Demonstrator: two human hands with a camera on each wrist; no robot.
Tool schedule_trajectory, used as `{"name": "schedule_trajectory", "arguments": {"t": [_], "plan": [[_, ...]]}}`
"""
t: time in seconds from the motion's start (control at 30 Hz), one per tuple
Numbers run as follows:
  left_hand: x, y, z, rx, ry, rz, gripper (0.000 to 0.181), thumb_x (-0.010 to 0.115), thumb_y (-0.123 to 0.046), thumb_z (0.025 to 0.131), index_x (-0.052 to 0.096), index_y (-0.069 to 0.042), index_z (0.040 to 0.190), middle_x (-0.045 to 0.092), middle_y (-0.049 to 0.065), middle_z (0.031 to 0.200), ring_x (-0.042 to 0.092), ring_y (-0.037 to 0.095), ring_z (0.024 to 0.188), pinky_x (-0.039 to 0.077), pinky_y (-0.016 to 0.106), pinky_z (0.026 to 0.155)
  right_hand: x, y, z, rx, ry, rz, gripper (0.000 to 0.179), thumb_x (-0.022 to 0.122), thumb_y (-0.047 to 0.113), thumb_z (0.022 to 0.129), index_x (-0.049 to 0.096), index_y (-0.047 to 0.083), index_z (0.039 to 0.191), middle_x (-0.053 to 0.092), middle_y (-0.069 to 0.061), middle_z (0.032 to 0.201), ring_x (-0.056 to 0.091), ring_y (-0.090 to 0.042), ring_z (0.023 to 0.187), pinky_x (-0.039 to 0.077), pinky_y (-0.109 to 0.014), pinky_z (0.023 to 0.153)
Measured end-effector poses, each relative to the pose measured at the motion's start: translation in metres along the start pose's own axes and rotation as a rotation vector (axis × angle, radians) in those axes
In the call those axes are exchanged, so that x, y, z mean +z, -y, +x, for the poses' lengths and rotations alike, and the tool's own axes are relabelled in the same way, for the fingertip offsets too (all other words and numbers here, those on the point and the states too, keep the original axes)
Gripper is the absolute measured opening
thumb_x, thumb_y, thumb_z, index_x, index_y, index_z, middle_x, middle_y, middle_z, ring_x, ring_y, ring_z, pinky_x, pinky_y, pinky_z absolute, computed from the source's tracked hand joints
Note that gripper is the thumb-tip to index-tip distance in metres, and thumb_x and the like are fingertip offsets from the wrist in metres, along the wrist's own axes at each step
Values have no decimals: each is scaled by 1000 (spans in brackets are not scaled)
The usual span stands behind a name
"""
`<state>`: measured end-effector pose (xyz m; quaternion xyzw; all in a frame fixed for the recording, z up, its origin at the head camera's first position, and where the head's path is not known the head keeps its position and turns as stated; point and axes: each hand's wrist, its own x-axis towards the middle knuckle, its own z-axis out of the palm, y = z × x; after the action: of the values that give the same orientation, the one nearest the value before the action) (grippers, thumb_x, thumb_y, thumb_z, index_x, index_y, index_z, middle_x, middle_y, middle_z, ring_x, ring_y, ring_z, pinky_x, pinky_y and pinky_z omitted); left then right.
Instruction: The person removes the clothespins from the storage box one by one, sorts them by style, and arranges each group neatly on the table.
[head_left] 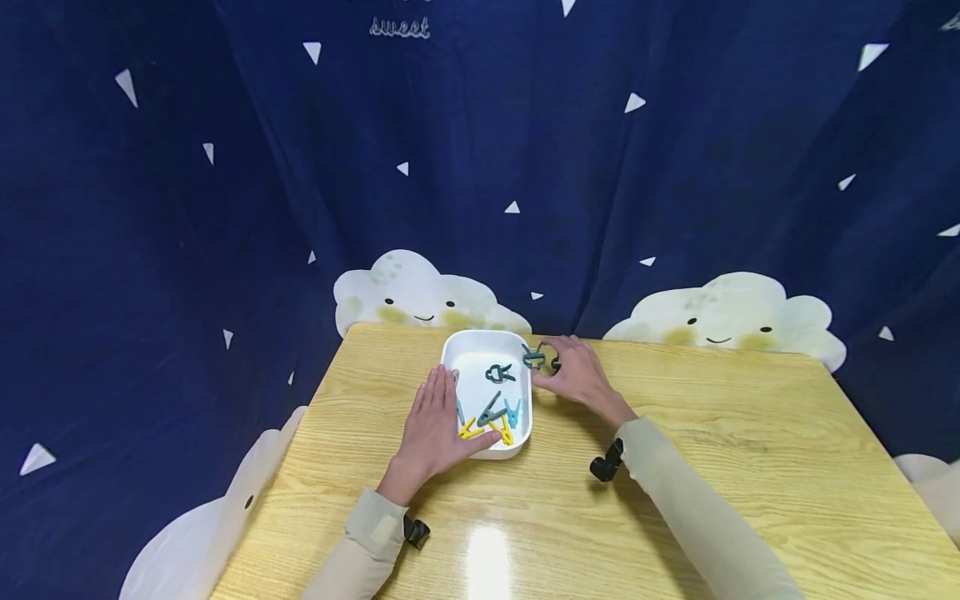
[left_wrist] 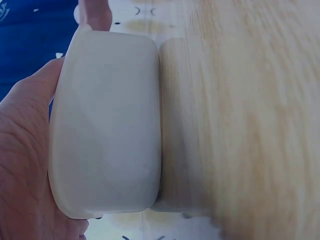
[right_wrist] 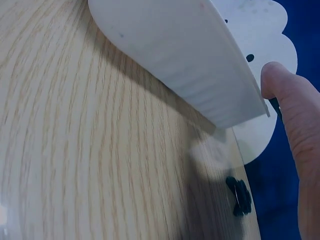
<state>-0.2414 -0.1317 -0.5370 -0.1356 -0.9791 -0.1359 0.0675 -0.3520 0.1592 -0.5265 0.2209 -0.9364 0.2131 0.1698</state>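
A white tray (head_left: 487,454) stands on the table with several spring clips inside. My left hand (head_left: 433,425) rests along its left rim, fingers straight, thumb stretched over the near edge. At the right rim, my right hand (head_left: 577,371) holds a dark green clip (head_left: 533,358) between thumb and index finger; in the right wrist view the thumb (right_wrist: 295,110) hides most of it. Inside lie a black-green clip (head_left: 499,373), a grey-green clip (head_left: 491,411), a light blue clip (head_left: 512,413) and yellow clips (head_left: 505,432). The left hand partly covers other pieces.
Another dark clip (right_wrist: 239,196) lies on the wooden table (head_left: 720,450) right of the tray, near the back edge, partly hidden by the right hand in the head view. A dark blue curtain (head_left: 480,167) with clouds hangs behind the table.
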Motion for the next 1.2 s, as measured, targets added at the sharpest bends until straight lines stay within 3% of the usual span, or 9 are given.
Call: {"name": "schedule_trajectory", "arguments": {"t": [0.17, 0.33, 0.57, 0.93, 1.2], "plan": [[0, 0, 0, 5, -14, 7, 137, 43, -99, 77, 18, 3, 165, 11, 24, 173, 10, 36, 161, 15, 50, 129, -4, -11, -4, -4, -17, -2, 70, 76, 49, 77, 70, 3, 130, 73, -15, 125, 65, -36, 114, 47, -53, 102], [-1, 0, 0, 6, -18, -1, 136, 44, -98, 77, 19, 3, 165, 11, 24, 173, 9, 35, 161, 15, 50, 129, -7, -22, -7, 14, 4, -3, 70, 76, 49, 78, 69, 3, 131, 73, -17, 122, 65, -36, 108, 47, -52, 102], [-1, 0, 0, 2, -6, 0, 136, 44, -98, 77, 17, 2, 165, 10, 23, 173, 8, 35, 161, 13, 49, 130, -11, -36, -16, 17, 5, 3, 70, 76, 46, 78, 68, 1, 132, 70, -20, 132, 62, -41, 125, 43, -56, 111], [-3, -1, -1, 5, -18, -1, 135, 47, -96, 77, 18, 3, 165, 11, 24, 173, 10, 36, 161, 15, 50, 129, -11, -70, -28, 23, -33, 39, 66, 80, 39, 76, 69, -2, 127, 71, -22, 127, 63, -43, 121, 45, -58, 106], [-1, 0, -1, 7, -15, 3, 136, 46, -97, 77, 14, 2, 166, 10, 24, 173, 8, 35, 161, 13, 49, 130, -8, -92, -40, 81, 4, 50, 64, 78, 38, 77, 70, 0, 128, 72, -21, 122, 65, -44, 114, 50, -59, 98]]}}
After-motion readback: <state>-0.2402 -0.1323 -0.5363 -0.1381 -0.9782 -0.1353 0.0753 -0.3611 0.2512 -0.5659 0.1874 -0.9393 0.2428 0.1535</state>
